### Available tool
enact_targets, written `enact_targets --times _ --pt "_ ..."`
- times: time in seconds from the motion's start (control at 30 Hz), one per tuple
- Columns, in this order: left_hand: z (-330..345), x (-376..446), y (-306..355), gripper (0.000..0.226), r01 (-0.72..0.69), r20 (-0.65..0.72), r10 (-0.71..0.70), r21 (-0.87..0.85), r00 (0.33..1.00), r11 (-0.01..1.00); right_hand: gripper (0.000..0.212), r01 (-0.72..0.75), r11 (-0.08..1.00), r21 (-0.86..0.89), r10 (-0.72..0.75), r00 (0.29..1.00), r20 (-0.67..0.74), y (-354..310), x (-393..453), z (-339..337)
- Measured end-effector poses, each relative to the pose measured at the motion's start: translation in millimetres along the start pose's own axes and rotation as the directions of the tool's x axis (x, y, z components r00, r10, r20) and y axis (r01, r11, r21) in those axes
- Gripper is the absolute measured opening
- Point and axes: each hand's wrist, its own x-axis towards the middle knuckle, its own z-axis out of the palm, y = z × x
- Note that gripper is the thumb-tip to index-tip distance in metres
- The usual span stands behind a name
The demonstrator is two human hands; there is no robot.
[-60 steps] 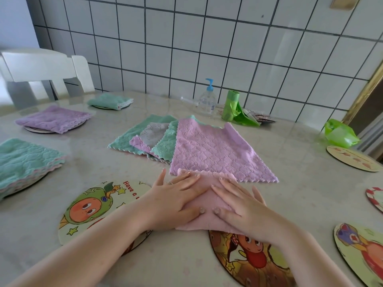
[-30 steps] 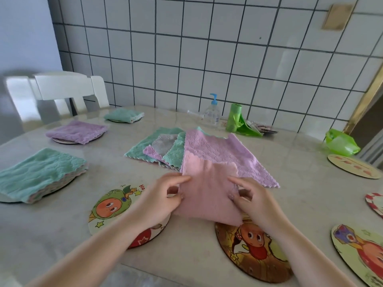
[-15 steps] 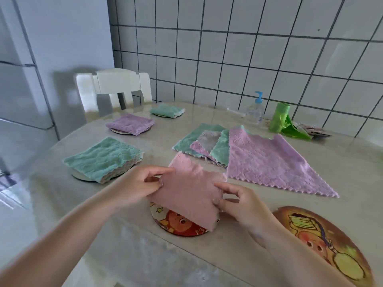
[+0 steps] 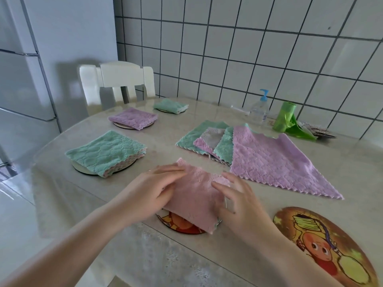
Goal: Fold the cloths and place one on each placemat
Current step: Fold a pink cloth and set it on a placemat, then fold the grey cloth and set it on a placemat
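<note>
Hands flatten pink cloth overhanging placemat.

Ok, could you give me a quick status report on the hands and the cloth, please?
Left hand and right hand both flat on folded pink cloth. Cloth lying on a cartoon placemat. Nothing in the way; next placemat bare.
</note>
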Motion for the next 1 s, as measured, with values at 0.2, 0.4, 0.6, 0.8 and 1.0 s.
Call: enact_targets --times 0.2,0.4,0.6,0.8,1.0 --pt "11.8 -0.1 0.3 0.077 0.033 0.341 -0.12 0.251 0.932 0.967 0.066 0.003 0.983 -0.186 0.054 0.952 0.301 -0.5 -5.0 11.4" --pt "8.2 10.5 2.6 0.088 0.03 0.324 -0.118 0.265 0.939 0.964 0.094 -0.012 0.984 -0.177 0.068 0.946 0.316 7.5 -8.1 -5.7" --pt "33.0 54.3 33.5 0.061 -0.133 0.169 0.106 0.158 0.98 0.978 0.099 -0.285 0.919 -0.273 0.334 0.93 0.154 96.6 -16.6 -42.5" --pt "78.0 111.7 68.2 0.047 -0.212 0.374 0.107 0.252 0.921 0.944 0.071 -0.413 0.846 -0.337 0.453 0.89 0.048 158.6 -27.2 -68.2" --pt "102.7 138.0 77.3 0.059 -0.256 0.446 0.076 0.359 0.892 0.898 0.066 -0.389 0.844 -0.369 0.408 0.913 -0.029 172.6 -22.4 -74.4"
